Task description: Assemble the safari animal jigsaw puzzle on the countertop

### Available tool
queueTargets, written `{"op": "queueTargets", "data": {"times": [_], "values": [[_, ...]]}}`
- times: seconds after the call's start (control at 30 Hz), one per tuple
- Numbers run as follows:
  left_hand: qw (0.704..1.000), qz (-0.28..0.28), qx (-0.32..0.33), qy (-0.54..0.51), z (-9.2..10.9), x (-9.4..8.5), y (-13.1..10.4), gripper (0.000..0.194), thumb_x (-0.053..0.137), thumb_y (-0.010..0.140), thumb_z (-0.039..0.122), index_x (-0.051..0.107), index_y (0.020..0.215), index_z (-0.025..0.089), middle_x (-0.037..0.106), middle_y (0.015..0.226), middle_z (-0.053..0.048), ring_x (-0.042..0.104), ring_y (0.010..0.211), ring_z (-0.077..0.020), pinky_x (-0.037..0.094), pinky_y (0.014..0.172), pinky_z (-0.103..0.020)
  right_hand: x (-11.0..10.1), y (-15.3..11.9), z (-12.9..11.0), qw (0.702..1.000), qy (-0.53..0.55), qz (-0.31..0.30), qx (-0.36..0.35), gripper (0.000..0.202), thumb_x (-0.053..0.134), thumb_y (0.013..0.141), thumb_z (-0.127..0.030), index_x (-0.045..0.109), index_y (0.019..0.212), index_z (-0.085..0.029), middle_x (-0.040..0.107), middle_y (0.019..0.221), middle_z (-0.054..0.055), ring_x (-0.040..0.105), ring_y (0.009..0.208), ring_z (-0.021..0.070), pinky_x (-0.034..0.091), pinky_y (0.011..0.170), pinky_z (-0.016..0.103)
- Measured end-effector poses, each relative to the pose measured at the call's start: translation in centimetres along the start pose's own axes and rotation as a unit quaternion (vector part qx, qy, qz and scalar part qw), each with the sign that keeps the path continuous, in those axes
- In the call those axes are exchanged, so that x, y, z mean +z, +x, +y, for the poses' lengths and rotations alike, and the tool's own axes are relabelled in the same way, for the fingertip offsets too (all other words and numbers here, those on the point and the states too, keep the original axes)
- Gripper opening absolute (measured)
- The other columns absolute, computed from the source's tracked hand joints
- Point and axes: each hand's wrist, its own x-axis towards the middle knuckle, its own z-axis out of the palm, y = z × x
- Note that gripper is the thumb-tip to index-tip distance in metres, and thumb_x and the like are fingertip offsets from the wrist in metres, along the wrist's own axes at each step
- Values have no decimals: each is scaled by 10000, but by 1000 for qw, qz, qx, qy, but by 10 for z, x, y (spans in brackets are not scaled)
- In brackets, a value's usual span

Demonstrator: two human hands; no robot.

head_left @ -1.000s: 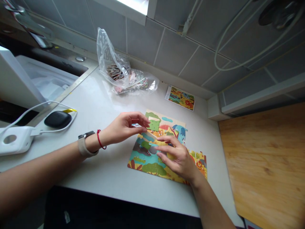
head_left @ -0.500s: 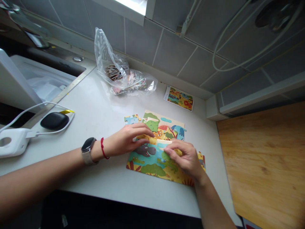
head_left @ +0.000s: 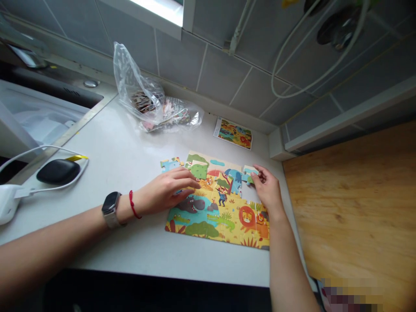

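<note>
A jigsaw puzzle (head_left: 201, 232) with jungle animals lies mostly joined on the white counter. My left hand (head_left: 172, 187) rests at its left side, fingers apart and holding nothing I can see. At the puzzle's upper right, by the blue elephant, my right hand (head_left: 268, 188) pinches a puzzle piece (head_left: 250, 172) with pale, blue and green print between thumb and fingers. A green puzzle piece (head_left: 199, 169) and a tilted piece with a tree (head_left: 224, 183) seem to lie on top of other pieces. Beyond my left fingers sits a light blue piece (head_left: 170, 164).
A picture card (head_left: 234, 132) of the same scene lies near the wall. Behind stands a clear plastic bag (head_left: 162, 108) with more pieces. To the left are a black rounded device (head_left: 58, 171), a white charger with cable (head_left: 11, 201) and the sink. A wooden surface (head_left: 351, 208) adjoins at right.
My right hand has carried the piece from over the puzzle's middle to its upper right edge, uncovering the lion and crocodile. My left hand stays in place. The view has shifted slightly.
</note>
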Motion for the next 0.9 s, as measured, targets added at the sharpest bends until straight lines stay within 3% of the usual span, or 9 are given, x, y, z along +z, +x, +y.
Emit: {"op": "queueTargets", "data": {"times": [0.23,0.43,0.7,0.9], "values": [[1000,-8,7,-4,0,-1,1,173,543,1080,205,715,1092,196,740,1092,-90,676,1016,-204,575,921,-373,-2,1,4,997,-67,-7,-41,679,648,876,-629,772,1295,-109,741,929,105,600,717,196,560,748,393],[1000,-7,-5,-17,2,-2,4,199,537,1077,219,735,1066,207,755,1080,-93,688,1002,-205,578,922,-366,-1,0,2,992,-98,-3,-83,664,596,929,-650,789,1278,-120,646,896,69,588,711,187,567,733,368],[1000,-5,-16,-20,-2,-2,3,208,538,1077,242,743,1062,211,752,1068,-93,690,992,-205,577,920,-360,1,1,4,993,-85,5,-86,608,667,881,-638,822,1214,-153,639,1078,98,557,649,136,598,673,346],[1000,-4,-4,-10,-2,-4,3,192,543,1075,210,734,1062,200,745,1073,-89,682,998,-203,568,916,-352,4,-2,1,989,-122,28,-77,695,691,847,-721,824,1205,-141,654,1153,130,581,665,145,621,761,393]]}}
